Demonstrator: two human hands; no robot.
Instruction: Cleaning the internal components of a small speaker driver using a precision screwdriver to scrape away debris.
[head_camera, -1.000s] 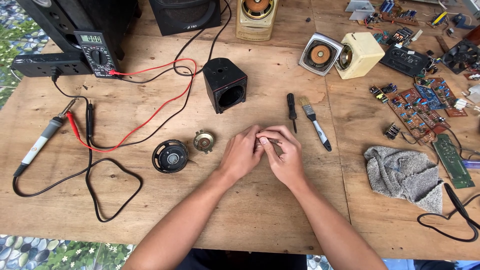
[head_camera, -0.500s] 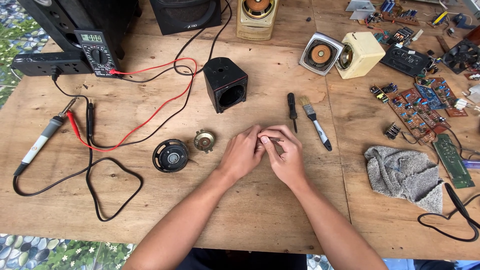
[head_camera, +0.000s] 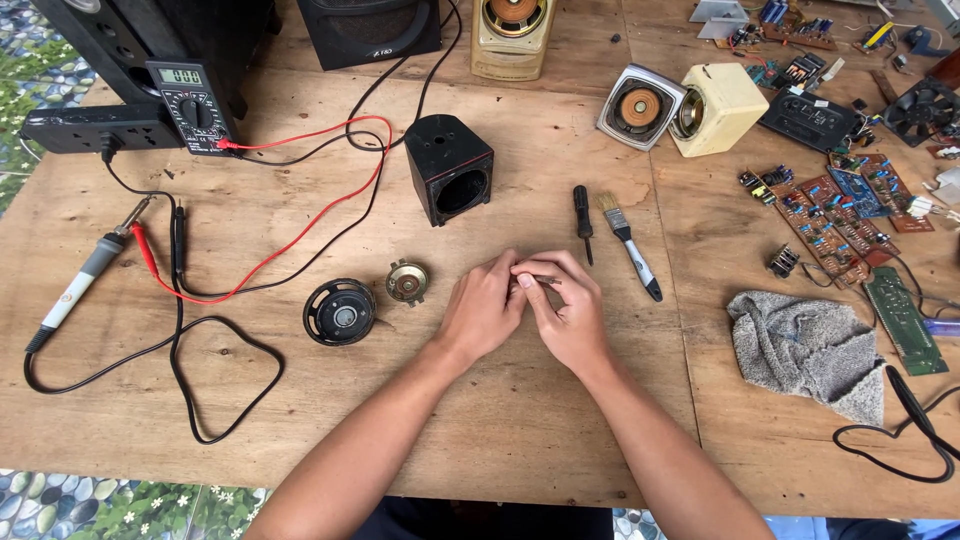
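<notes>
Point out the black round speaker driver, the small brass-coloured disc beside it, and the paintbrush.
black round speaker driver (head_camera: 340, 312), head view, centre cone
small brass-coloured disc (head_camera: 407, 282), head view, middle
paintbrush (head_camera: 630, 245), head view, handle

Pretty clearly a hobby electronics repair workshop: rough wooden counter (head_camera: 520, 430) littered with a multimeter (head_camera: 193, 105) and its red and black leads, a soldering iron (head_camera: 85, 280), loose circuit boards (head_camera: 835, 205), a screwdriver (head_camera: 582, 222), a small brush (head_camera: 628, 243), plus small speakers (head_camera: 640, 106) and an emptied black speaker housing (head_camera: 452, 168), driver (head_camera: 340, 312) lying out beside it
</notes>
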